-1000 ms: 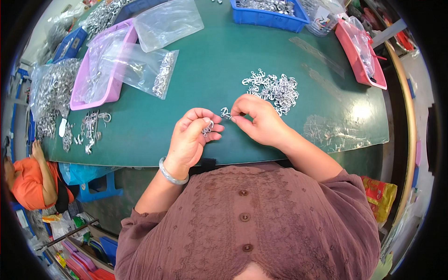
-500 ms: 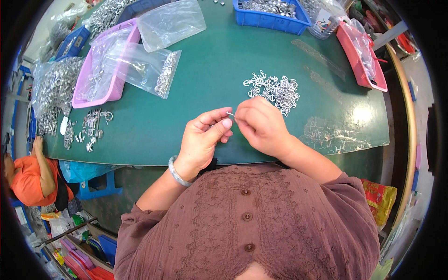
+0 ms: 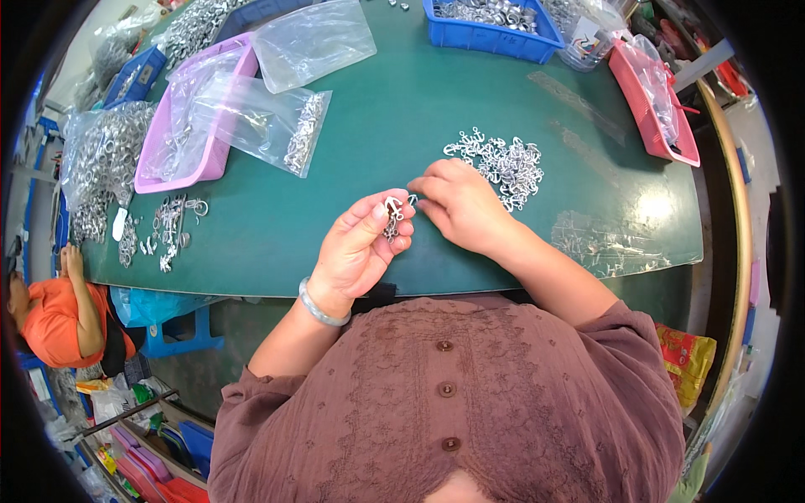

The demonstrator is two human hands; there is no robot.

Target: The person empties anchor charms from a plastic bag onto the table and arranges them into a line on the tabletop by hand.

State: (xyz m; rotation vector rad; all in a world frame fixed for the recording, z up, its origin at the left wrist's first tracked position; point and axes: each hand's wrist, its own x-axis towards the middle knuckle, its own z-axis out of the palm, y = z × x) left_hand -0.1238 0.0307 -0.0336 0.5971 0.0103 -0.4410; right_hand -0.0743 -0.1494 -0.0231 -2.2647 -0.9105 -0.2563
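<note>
Head view, and right up by the near edge of the tabletop [image 3: 293, 239] here's the left hand [image 3: 362, 230], its grip clamped, thumb against fingers, on a little bunch of silver anchors [image 3: 392, 218]. Just past its fingertips sits a single anchor [image 3: 412, 200], right where the right hand [image 3: 461, 201] comes in; the fingers of that grip are bent close around it, but whether they're pinching it or merely beside it, I can't tell. Now, how do these handle? They look like thin metal castings: light, I'd judge, stiff all through, hardly fragile, but smooth enough to skid off a fingertip. The hooked arms and the ring ends look ready to snag each other, so the smart hold is thumb and forefinger flat across the straight shank, or on the ring end, clear of the hooks. A bit farther off, over toward the right-hand edge, lies the loose anchor pile [image 3: 511, 172], pieces overlapping every which way; pick from its fringe, I'd say. Beyond, to the left, a clear bag [image 3: 310, 134] of metal bits leans from the lilac tray [image 3: 215, 163], and the blue tray [image 3: 482, 39] stands up at the far edge.
</note>
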